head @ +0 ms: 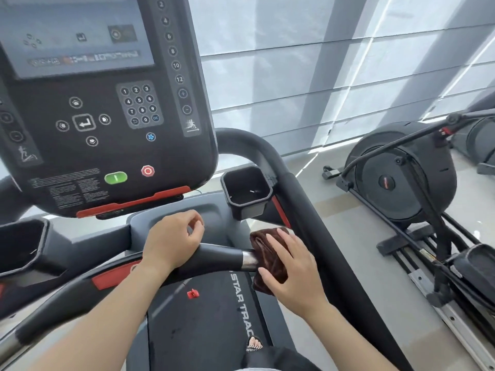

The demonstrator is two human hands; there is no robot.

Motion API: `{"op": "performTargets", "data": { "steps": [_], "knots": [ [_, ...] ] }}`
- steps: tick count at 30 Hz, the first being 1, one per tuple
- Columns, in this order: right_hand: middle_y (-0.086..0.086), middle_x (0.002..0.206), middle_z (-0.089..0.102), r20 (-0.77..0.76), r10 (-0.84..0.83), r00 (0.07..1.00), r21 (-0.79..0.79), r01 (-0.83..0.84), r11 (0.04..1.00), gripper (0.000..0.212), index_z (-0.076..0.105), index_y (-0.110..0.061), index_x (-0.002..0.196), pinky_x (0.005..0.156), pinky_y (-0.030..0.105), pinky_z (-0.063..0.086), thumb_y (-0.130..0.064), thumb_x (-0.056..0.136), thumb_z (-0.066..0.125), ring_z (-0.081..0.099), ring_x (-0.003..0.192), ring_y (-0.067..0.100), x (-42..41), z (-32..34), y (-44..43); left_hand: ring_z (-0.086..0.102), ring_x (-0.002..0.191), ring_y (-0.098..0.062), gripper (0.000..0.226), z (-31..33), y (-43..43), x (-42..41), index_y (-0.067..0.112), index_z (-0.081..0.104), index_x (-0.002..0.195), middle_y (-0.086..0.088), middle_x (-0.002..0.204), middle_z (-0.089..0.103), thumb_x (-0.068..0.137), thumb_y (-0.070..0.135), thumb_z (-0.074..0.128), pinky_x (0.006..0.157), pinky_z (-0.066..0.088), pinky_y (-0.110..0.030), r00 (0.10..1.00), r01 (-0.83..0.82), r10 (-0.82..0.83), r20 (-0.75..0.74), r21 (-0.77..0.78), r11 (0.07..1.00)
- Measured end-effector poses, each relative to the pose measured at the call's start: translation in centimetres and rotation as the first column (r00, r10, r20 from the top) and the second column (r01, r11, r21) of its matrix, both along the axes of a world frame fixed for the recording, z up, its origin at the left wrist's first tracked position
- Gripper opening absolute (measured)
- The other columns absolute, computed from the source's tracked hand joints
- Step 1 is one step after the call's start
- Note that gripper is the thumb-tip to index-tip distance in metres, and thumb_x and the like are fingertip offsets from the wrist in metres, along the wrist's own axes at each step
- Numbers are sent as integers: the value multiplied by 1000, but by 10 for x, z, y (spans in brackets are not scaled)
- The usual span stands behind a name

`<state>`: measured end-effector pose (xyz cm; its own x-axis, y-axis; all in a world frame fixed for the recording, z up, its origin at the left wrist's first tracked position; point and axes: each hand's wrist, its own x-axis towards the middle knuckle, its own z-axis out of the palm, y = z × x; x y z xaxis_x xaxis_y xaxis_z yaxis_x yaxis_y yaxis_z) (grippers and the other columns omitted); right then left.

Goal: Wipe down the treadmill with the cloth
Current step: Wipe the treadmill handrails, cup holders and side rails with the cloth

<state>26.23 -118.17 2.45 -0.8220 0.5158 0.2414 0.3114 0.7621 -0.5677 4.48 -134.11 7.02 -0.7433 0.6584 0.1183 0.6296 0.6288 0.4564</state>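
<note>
Pale roller blinds cover the windows of a gym room with a light grey floor. Filling most of the view is the treadmill, with its dark console rising at upper left. Its grey belt runs below, printed with white lettering. To the right, well apart from it, stands an elliptical trainer with a round black housing and rails along the floor.

On the console sit a screen, a number keypad, a green button and a red stop button. A black cup holder hangs just right of the console, and another cup holder sits at the left edge. A black handlebar with a silver end section crosses in front of the person.

The left hand rests on the handlebar with its wrist across the bar and its fingers loosely curled, holding nothing. The right hand presses a dark brown cloth around the silver end of the handlebar, fingers spread flat over the folds. The cloth wraps that end, draping above and below it.

A small red safety clip dangles over the belt. A sandalled foot shows on the belt near the bottom edge.
</note>
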Motion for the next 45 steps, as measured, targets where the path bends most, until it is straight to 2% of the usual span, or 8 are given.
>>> {"op": "performTargets", "data": {
  "steps": [3, 6, 14, 19, 25, 35, 39, 45],
  "knots": [
    [-6, 149, 37, -12, 178, 984, 27, -177, 984, 68, 44, -30, 138, 113, 42, 27, -52, 76, 62, 24, 142, 14, 0, -1, 18, 57, 65, -10, 12, -1, 0, 0, 33, 57, 74, 13, 68, 63, 81, 27, 50, 48, 33, -20, 1000, -18, 18, 8, 8, 1000],
    [1, 142, 48, -81, 235, 969, 60, -230, 971, 61, 53, -20, 132, 110, 44, 34, -46, 78, 65, 38, 135, 23, -12, -3, 19, 56, 63, -8, 12, 0, 0, 1, 33, 57, 72, 15, 66, 63, 80, 30, 48, 49, 35, -22, 1000, -30, 30, 10, 28, 999],
    [-2, 124, 61, -195, 34, 980, -111, -57, 992, 41, 63, -17, 119, 95, 41, 48, -36, 83, 59, 56, 116, 18, -17, -8, 17, 54, 59, 1, 13, 2, 1, 3, 34, 57, 70, 21, 62, 58, 80, 28, 52, 49, 34, -19, 996, -92, 92, -9, 32, 995],
    [-2, 126, 60, -154, 136, 979, -12, -140, 990, 44, 58, -27, 126, 99, 40, 45, -42, 85, 58, 55, 117, 20, -30, -1, -6, 54, 60, -1, 13, 1, 0, 3, 33, 58, 71, 21, 61, 57, 81, 28, 52, 49, 33, -21, 995, -100, 100, 7, 6, 995],
    [-6, 115, 64, -201, 96, 975, -48, -108, 993, 31, 65, -26, 112, 90, 38, 49, -37, 83, 60, 58, 108, 15, -57, 15, -30, 56, 72, -8, 12, 9, -9, 0, 29, 62, 79, 15, 77, 62, 86, 27, 52, 62, 45, -29, 997, -78, 78, 27, 3, 997],
    [-3, 116, 62, -108, 124, 986, 55, -119, 991, 24, 62, -29, 103, 88, 44, 46, -39, 81, 58, 54, 108, 23, -111, 50, -109, 57, 75, -20, 33, 1, -121, -29, 26, 60, 77, 4, 83, 67, 92, 38, 33, 60, 38, -33, 978, -209, 207, -28, -195, 958],
    [5, 130, 54, -63, 184, 981, 33, -182, 983, 33, 60, -27, 109, 96, 47, 45, -41, 79, 61, 50, 119, 28, -107, 53, -102, 59, 77, -22, 41, -4, -120, -24, 23, 60, 76, 4, 82, 68, 93, 41, 28, 59, 37, -33, 977, -210, 200, -70, -229, 950],
    [0, 140, 47, 64, 353, 934, 199, -358, 912, 63, 49, -34, 128, 100, 52, 40, -63, 73, 58, 39, 130, 30, -101, 50, -92, 56, 64, -21, 41, -2, -121, -22, 18, 54, 68, 2, 64, 62, 90, 40, 28, 49, 34, -29, 976, -215, 206, -70, -194, 957]
  ]
}}
